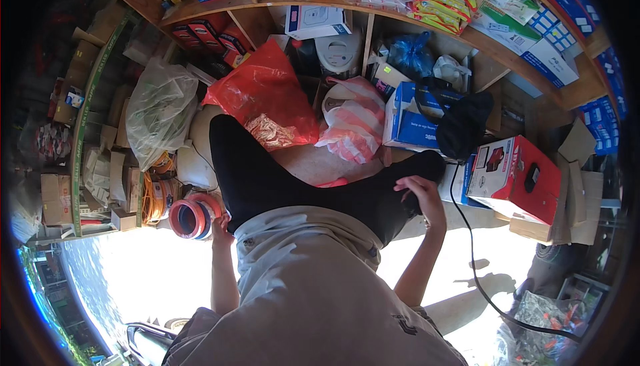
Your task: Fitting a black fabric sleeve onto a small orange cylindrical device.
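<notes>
My right hand [421,198] is over my right thigh near the knee, with its fingers spread and nothing visible in it. Low beside my left thigh is my left hand [221,226], close to the red ring-shaped roll [175,219]. Its fingers are small and partly hidden, so I cannot make out whether they grip anything. Both legs, in black trousers [300,193], are bent and parted. In front of them lie a red plastic bag [270,93] and a pink-and-white striped bag [357,116].
Wooden shelves [380,11] with boxes and packets curve across the front. A red-and-white box [517,179] and a blue box [407,116] stand at right. A black cable [471,246] runs down the right side. Orange cable coils [157,196] and a clear bag [160,109] are at left.
</notes>
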Motion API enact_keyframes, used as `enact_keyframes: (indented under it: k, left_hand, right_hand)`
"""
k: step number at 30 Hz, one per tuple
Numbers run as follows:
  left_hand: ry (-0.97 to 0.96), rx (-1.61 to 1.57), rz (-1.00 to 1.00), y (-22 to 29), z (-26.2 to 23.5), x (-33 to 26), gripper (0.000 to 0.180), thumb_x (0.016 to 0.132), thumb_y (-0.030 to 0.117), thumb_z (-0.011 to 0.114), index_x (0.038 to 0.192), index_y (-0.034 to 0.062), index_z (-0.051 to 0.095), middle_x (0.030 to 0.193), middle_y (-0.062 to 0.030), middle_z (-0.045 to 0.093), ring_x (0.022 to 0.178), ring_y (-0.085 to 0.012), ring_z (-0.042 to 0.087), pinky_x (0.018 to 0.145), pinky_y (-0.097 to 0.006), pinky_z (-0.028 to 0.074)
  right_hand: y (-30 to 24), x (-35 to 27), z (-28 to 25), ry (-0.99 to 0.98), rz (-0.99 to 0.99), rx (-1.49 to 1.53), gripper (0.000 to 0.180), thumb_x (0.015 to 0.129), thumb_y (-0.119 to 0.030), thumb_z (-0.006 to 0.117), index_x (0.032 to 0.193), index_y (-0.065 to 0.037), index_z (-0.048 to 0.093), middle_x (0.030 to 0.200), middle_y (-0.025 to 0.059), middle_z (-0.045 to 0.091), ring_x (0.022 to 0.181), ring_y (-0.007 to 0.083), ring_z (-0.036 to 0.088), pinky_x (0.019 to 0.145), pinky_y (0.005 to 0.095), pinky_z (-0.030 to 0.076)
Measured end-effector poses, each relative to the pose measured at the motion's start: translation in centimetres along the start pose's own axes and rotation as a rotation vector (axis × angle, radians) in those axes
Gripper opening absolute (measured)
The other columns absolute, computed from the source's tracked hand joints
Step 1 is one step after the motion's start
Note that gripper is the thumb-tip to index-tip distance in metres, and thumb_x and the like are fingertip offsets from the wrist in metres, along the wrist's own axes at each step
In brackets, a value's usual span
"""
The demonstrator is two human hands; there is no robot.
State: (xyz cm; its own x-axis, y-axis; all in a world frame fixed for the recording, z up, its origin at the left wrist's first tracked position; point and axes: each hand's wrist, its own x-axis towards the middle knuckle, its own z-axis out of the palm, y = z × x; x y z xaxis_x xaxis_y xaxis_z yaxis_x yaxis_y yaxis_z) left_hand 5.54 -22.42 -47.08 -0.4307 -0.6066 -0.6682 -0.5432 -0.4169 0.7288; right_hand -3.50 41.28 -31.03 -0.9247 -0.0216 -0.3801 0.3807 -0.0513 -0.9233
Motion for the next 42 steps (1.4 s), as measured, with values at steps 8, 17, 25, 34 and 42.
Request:
enact_keyframes:
  k: [8,17,25,34,42]
  left_hand:
    - [-0.264,0.025,0.526,19.1,16.0,-7.8,0.027,0.1,0.024,0.053,0.121,0.0079,0.055,0.108,-0.0096,0.061,0.096,-0.0222,0.065,0.083,-0.034,0.052]
    - [-0.543,0.416,0.473,27.6,28.2,-6.2,0.03,0.104,0.023,0.05,0.123,0.0002,0.056,0.107,-0.0132,0.065,0.092,-0.0202,0.068,0.079,-0.032,0.055]
    - [-0.706,0.364,0.489,28.3,30.5,-5.3,0.026,0.104,0.02,0.05,0.119,0.0015,0.058,0.104,-0.0114,0.067,0.092,-0.0193,0.068,0.079,-0.031,0.055]
    - [-0.584,0.068,0.599,23.5,18.2,-9.5,0.024,0.102,0.019,0.054,0.121,0.0034,0.057,0.104,-0.0112,0.066,0.088,-0.022,0.068,0.079,-0.033,0.054]
    - [-0.112,-0.19,0.677,22.2,4.1,-8.1,0.027,0.099,0.024,0.058,0.12,0.0073,0.059,0.109,-0.0072,0.062,0.097,-0.02,0.063,0.083,-0.033,0.05]
  right_hand:
    - [8.9,19.7,19.5,-0.789,0.261,-1.251,0.051,0.085,-0.049,0.07,0.119,-0.011,0.071,0.116,0.0103,0.073,0.107,0.0272,0.069,0.098,0.0414,0.051]
    - [14.1,22.1,22.9,-1.32,0.528,-1.033,0.065,0.082,-0.055,0.07,0.125,-0.005,0.069,0.13,0.0165,0.066,0.122,0.0342,0.061,0.1,0.043,0.049]
    - [7.2,26.1,18.6,-0.921,0.507,-1.001,0.065,0.071,-0.069,0.077,0.078,-0.005,0.07,0.066,0.0041,0.062,0.066,0.0194,0.062,0.067,0.0384,0.051]
    - [13.2,25.5,18.6,-0.438,0.109,-0.692,0.048,0.091,-0.047,0.068,0.081,0.0,0.07,0.071,0.0089,0.068,0.067,0.0162,0.065,0.064,0.0359,0.05]
    - [10.8,29.6,9.7,0.574,-0.2,-0.057,0.027,0.09,-0.03,0.065,0.082,-0.004,0.071,0.068,0.0031,0.065,0.05,0.0131,0.059,0.044,0.0292,0.044]
